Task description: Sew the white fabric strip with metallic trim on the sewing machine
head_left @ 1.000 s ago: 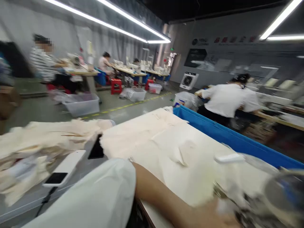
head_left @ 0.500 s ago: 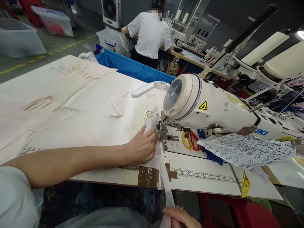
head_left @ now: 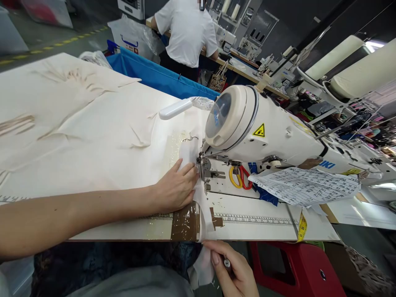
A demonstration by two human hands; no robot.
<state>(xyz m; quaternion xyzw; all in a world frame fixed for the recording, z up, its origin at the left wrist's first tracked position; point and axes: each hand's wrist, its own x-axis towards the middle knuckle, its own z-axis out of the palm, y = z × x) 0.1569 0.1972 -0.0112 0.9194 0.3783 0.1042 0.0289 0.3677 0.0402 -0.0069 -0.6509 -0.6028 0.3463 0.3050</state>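
My left hand (head_left: pixel 177 185) lies flat with fingers stretched out on a white fabric strip (head_left: pixel 188 153), just left of the needle area of the sewing machine (head_left: pixel 238 119). The strip runs toward me past the presser foot (head_left: pixel 200 160) and hangs over the table's front edge. Down there my right hand (head_left: pixel 233 270) pinches the white fabric strip (head_left: pixel 204 264) between thumb and forefinger. A small dark tool with a metal end (head_left: pixel 227 262) is tucked in the same hand; its kind is unclear.
Pale fabric pieces (head_left: pixel 77 107) spread over the left of the table. Scissors with red and yellow handles (head_left: pixel 240 177) lie under the machine arm, near a printed sheet (head_left: pixel 306 185). A yellow tape measure (head_left: pixel 302 227) hangs at the front edge. Beyond a blue bin (head_left: pixel 161 72) sits a person (head_left: pixel 188 33).
My right hand has come up to the table edge, and the strip below it now hangs bunched. My left hand stays on the fabric. The whole view has shifted slightly.
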